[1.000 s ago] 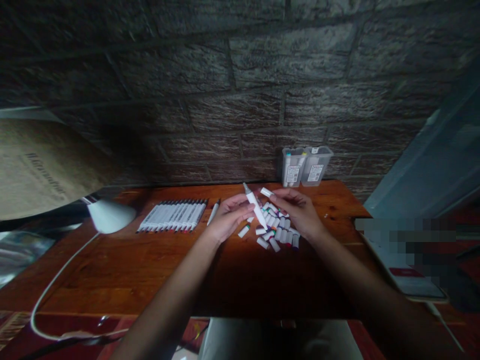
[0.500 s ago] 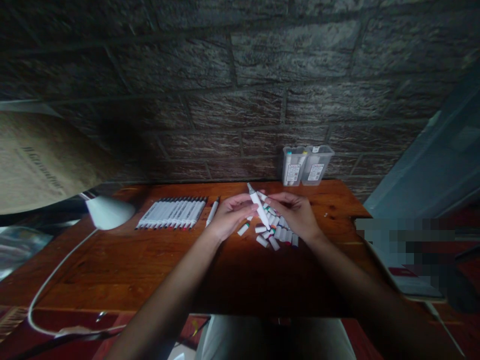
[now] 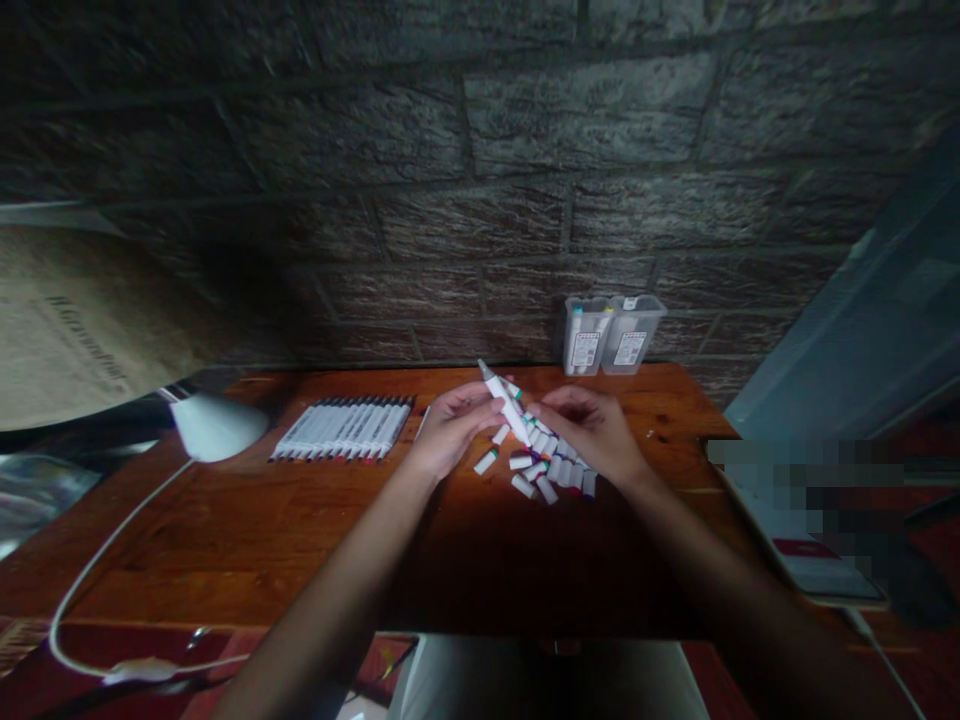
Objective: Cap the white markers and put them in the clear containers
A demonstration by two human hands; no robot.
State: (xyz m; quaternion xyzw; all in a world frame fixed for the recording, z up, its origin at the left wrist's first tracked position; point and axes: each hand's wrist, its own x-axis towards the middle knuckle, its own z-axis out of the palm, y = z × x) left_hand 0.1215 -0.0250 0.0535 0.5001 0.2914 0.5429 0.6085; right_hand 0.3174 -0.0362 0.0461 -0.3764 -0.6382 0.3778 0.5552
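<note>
My left hand (image 3: 448, 432) is closed around a white marker (image 3: 504, 402), which tilts up and to the left with its tip uncapped. My right hand (image 3: 592, 432) is curled just right of it. Its fingertips pinch a small white cap with a green end (image 3: 514, 389) close against the marker. Under and in front of both hands a pile of several loose white caps (image 3: 551, 472) with coloured ends lies on the wooden table (image 3: 300, 540). A row of several capped white markers (image 3: 345, 430) lies side by side to the left.
Two clear plastic boxes (image 3: 611, 335) stand against the brick wall at the table's back edge. A white lamp head (image 3: 217, 425) with a trailing cord sits at the left. A flat book or device (image 3: 814, 560) lies at the right edge. Brown cardboard (image 3: 75, 330) leans at far left.
My right hand has brought the cap in from the right and lower, up against the marker. The left hand has tilted the marker slightly; the view has shifted a little.
</note>
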